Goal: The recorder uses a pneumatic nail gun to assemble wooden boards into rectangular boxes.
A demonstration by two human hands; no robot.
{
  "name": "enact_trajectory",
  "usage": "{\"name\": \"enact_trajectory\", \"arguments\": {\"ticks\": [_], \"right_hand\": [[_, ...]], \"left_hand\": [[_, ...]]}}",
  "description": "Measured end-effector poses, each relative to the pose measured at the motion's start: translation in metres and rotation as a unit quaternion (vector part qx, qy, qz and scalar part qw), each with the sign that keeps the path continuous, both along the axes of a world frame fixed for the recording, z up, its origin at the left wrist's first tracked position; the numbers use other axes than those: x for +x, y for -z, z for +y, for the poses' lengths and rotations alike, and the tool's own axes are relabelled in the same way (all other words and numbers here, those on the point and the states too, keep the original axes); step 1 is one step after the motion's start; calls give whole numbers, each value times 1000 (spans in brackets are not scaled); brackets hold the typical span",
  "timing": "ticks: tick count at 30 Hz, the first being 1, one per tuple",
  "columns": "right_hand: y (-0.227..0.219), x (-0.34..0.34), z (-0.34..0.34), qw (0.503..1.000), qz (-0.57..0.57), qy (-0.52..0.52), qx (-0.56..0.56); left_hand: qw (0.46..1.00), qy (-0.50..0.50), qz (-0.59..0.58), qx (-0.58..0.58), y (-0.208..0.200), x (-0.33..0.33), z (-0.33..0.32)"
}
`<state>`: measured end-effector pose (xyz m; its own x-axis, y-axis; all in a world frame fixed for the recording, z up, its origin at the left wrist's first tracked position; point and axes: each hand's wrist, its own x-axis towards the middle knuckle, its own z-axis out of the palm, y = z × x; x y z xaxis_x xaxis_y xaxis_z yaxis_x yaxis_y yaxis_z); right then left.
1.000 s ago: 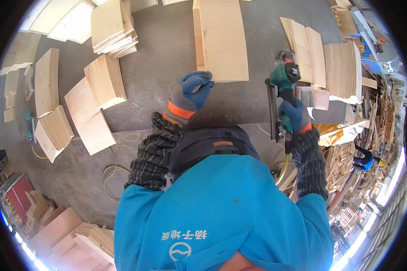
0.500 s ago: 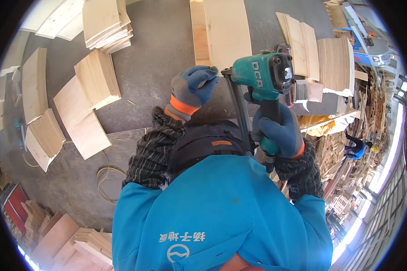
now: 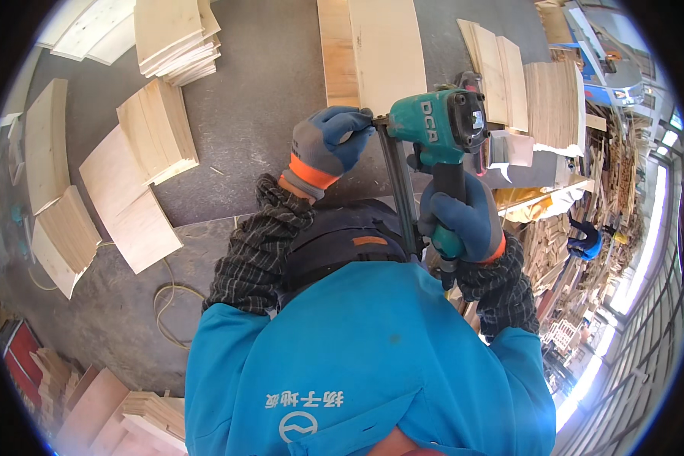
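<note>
My right hand (image 3: 470, 216), in a blue and grey glove with an orange cuff, is wrapped round the dark handle of a teal nail gun (image 3: 432, 125). The gun lies level in front of my waist. Its nose points left and its long metal magazine runs down toward my body. My left hand (image 3: 330, 144), gloved the same way, has its fingers curled and pressed together. Those fingertips are right at the gun's nose and seem to touch it. Whatever they pinch, if anything, is hidden by the glove. Beyond the gun lies a pale wooden board (image 3: 387, 57) beside a browner strip (image 3: 337, 61).
Stacks of thin boards stand at left (image 3: 156, 125) and right (image 3: 555, 102) on the grey surface. A yellowish hose (image 3: 159, 311) coils on the floor at lower left. Wood scraps (image 3: 543, 262) heap up at right, where another person (image 3: 585, 242) in blue is seen.
My left hand has moved slightly right, bringing its fingertips up against the gun's nose. The right hand keeps its grip on the nail gun. The whole view has shifted a little.
</note>
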<state>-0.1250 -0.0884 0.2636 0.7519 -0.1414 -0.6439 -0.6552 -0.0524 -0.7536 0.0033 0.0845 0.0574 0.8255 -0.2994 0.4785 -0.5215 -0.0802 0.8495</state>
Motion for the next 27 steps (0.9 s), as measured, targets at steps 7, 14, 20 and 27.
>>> {"name": "enact_trajectory", "arguments": {"ticks": [7,14,20,27], "right_hand": [[-1,0,4,1000,-7,3,9],[1,1,6,999,-2,-8,-32],[-9,10,12,1000,8,-12,-7],[-7,5,7,1000,-13,21,-9]], "left_hand": [[1000,5,10,-5,4,0,-1],[1000,5,11,-11,3,1,-1],[1000,2,2,-3,4,3,-2],[1000,-6,11,-13,5,0,-2]]}}
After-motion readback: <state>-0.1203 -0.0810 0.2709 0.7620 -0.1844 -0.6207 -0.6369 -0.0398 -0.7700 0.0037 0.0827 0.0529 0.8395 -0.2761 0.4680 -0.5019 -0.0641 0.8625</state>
